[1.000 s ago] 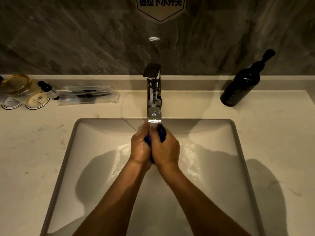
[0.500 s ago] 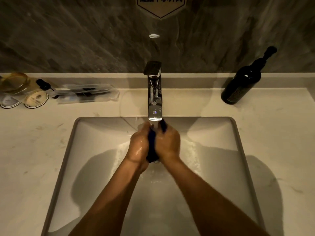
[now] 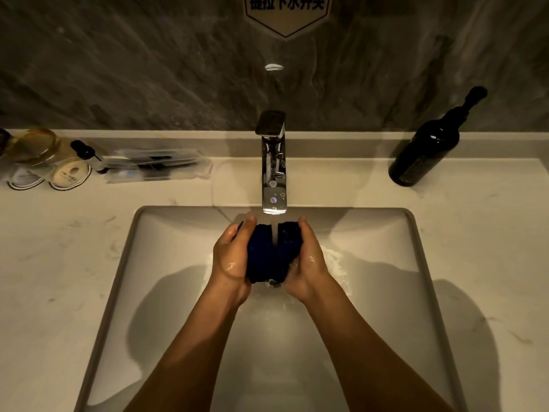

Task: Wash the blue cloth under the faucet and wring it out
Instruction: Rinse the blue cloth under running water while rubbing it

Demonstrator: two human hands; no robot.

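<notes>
The dark blue cloth [image 3: 271, 254] is bunched between my two hands over the white sink [image 3: 166, 263], right under the chrome faucet [image 3: 273, 168]. A thin stream of water runs from the spout onto the middle of the cloth. My left hand [image 3: 230, 257] cups the cloth's left side with its fingers curled round the far edge. My right hand [image 3: 309, 260] holds the right side the same way. Both hands are wet. Water drips from the bottom of the cloth into the basin.
A dark wine bottle [image 3: 430, 144] stands on the counter at the back right. At the back left are glass jars [image 3: 35, 153], a small dropper bottle [image 3: 86, 150] and a clear packet of toiletries [image 3: 154, 168]. Light marble counter surrounds the basin.
My hands have drawn apart, and the cloth, squeezed narrow between them before, now spreads wide under the stream.
</notes>
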